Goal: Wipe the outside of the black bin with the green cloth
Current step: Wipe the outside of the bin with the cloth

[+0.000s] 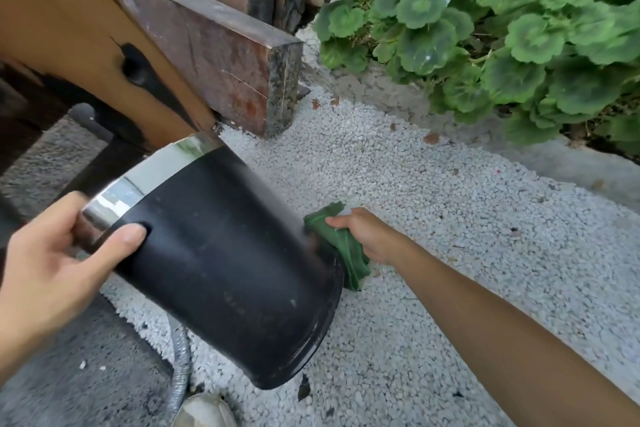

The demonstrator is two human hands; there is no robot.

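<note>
The black bin [228, 263] with a shiny chrome rim band is tilted in the air, its mouth toward the upper left and its base toward the lower right. My left hand [52, 270] grips it at the rim, thumb lying on the black side. My right hand [367, 236] holds the bunched green cloth [343, 246] against the bin's far right side, near the base. Part of the cloth is hidden behind the bin.
White gravel [433, 253] covers the ground below. A wooden bench leg [114, 55] and dark stacked planks [221, 55] stand at the upper left. Leafy green plants [502, 28] fill the upper right behind a concrete edge. A grey corrugated hose [181, 371] and a shoe tip [204, 411] lie at the bottom.
</note>
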